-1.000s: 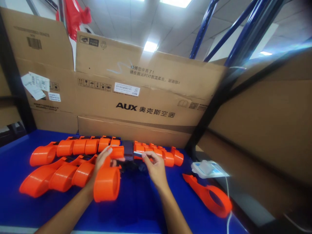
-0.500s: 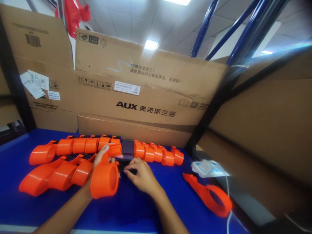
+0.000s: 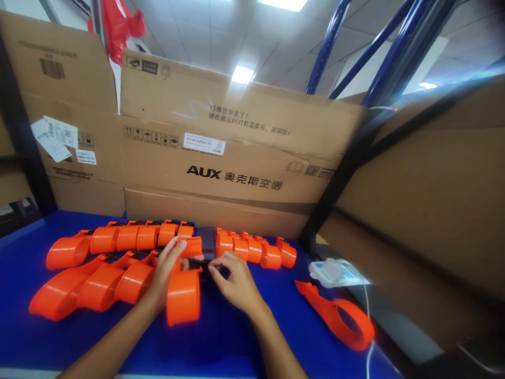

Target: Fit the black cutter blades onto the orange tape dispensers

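“Rings everywhere on the left flank! One back row of orange rings point(image 3: 102, 239) and one front row of orange rings point(image 3: 94, 289) lie on the blue worktop point(image 3: 16, 263). What's beside them?”

“The left grip point(image 3: 163, 273), and it's clasping an orange ring segment point(image 3: 183, 300), thumb over the upper lip, the round ring hanging below. That's the piece being worked, right in the middle, between the two arms!”

“And just to its right?”

“A black part point(image 3: 195, 265), tucked against the segment, largely hidden. Behind it sits a dark box point(image 3: 206, 242).”

“Now the right grip point(image 3: 234, 284)!”

“Thumb and forefinger drawn close together, right at the black part. Whether they have actually pinched it, I can't tell; the fingers mask it.”

“So which step is this?”

“Looks to me like a hold-and-work step: left side steadying, right side doing the fine fingertip work where black meets orange.”

“And the next move calls for what?”

“A steady left hold, I'd say, and a precise right-hand touch, without knocking the right row of orange rings point(image 3: 248, 247) close behind.”

“Far right?”

“A clear plastic case point(image 3: 333, 272), a white cable point(image 3: 368, 300), and one loose orange loop point(image 3: 351, 326) near the edge, neither hand touching it!”
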Available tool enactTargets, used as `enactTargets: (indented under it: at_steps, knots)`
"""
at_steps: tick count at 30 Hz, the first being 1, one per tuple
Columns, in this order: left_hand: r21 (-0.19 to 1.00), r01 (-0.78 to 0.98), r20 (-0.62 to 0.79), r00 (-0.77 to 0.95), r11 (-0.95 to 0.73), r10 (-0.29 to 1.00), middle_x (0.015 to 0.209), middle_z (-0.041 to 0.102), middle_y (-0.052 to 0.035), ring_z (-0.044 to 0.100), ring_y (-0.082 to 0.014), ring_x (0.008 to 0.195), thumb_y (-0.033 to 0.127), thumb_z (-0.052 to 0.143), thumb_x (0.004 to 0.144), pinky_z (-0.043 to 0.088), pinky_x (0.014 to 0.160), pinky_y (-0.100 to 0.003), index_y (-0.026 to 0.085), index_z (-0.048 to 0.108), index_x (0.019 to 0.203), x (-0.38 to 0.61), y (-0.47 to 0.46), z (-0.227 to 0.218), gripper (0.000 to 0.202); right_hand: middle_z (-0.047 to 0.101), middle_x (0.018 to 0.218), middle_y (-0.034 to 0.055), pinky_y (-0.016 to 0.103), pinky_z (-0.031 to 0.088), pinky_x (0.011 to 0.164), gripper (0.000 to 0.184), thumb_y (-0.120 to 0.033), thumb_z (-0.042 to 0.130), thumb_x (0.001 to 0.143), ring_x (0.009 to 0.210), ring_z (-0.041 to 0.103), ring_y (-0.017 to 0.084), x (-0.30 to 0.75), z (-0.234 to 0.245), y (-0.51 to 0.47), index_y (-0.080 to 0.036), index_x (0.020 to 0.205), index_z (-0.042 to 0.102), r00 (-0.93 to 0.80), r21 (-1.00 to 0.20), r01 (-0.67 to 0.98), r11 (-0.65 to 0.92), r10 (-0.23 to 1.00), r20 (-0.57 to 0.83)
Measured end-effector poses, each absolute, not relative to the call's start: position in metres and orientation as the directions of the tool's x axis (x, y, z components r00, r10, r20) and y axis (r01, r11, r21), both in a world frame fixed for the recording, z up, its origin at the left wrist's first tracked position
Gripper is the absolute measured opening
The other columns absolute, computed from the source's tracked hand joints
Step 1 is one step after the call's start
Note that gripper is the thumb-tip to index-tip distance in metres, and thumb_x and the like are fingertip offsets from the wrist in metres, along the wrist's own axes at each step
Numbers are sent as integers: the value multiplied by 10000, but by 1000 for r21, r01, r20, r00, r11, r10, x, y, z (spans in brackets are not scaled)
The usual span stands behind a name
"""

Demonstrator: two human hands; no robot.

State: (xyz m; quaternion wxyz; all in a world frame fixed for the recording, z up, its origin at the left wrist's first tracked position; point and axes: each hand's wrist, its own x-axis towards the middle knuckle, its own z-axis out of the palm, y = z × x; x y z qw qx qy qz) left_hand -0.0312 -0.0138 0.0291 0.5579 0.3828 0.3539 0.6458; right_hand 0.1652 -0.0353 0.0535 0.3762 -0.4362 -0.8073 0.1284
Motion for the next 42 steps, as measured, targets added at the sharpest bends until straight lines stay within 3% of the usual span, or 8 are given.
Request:
enactTargets:
  at_steps: [6, 11, 15, 20, 24, 28, 33, 42]
  knots:
    - [898, -371, 190, -157, -236, 969, 718, 684, 40, 518, -122, 462, 525, 694, 825, 421, 526, -239, 283, 534, 1134, -23, -18, 37, 424, 720, 924, 48, 284, 499, 655, 358, -432, 586, 942, 724, 633, 178, 169, 57, -43, -227, 1223, 672, -342, -686, 360, 632, 774, 533]
    - [907, -297, 238, -221, -298, 946, 822, 710, 14, 484, -99, 402, 519, 695, 825, 370, 409, -209, 304, 457, 1198, -25, -17, 33, 491, 622, 1360, 107, 418, 513, 977, 729, -441, 798, 754, 1173, 625, 302, 165, 59, -53, -261, 1407, 530, -397, -612, 368, 700, 713, 578]
    - [926, -290, 183, -209, -239, 961, 815, 703, 16, 481, -91, 358, 589, 641, 831, 351, 333, -192, 297, 428, 1194, -24, -15, 29, 513, 639, 1353, 96, 443, 499, 1029, 598, -337, 706, 836, 1194, 632, 293, 164, 58, -55, -269, 1406, 537, -331, -544, 442, 713, 694, 640]
    - [922, -344, 170, -50, -177, 984, 691, 643, 38, 586, -135, 414, 640, 562, 858, 394, 352, -190, 264, 452, 1154, -23, -14, 28, 491, 710, 1233, 106, 439, 541, 982, 436, -298, 612, 884, 1102, 687, 288, 175, 61, -53, -229, 1314, 624, -147, -534, 476, 698, 662, 735]
    - [933, -311, 183, -17, -179, 983, 813, 689, -17, 582, -123, 438, 618, 554, 869, 387, 349, -196, 223, 514, 1087, -26, -14, 25, 454, 737, 1169, 104, 433, 560, 947, 373, -314, 633, 879, 1050, 708, 296, 206, 70, -68, -219, 1237, 669, -50, -501, 584, 639, 644, 764]
    - [937, -295, 202, 30, -185, 979, 790, 704, -24, 566, -122, 454, 568, 588, 863, 384, 361, -194, 208, 548, 1051, -26, -18, 25, 408, 748, 1134, 107, 433, 572, 911, 348, -344, 616, 889, 1014, 719, 309, 255, 71, -102, -209, 1203, 679, 69, -437, 765, 473, 615, 786]
    - [952, -258, 187, 75, -162, 980, 739, 705, -24, 554, -117, 433, 565, 649, 814, 381, 367, -203, 193, 608, 987, -22, -23, 29, 412, 753, 1091, 132, 430, 581, 844, 375, -413, 604, 890, 956, 726, 324, 300, 52, -135, -187, 1179, 680, 18, -249, 925, 286, 623, 782]
    - [959, -234, 178, 65, -158, 982, 704, 698, -26, 528, -111, 396, 558, 689, 762, 343, 340, -195, 188, 627, 942, -23, -15, 23, 416, 735, 1041, 133, 398, 539, 724, 458, -558, 480, 942, 895, 660, 320, 309, 43, -138, -209, 1141, 700, 57, -52, 998, -28, 657, 752]
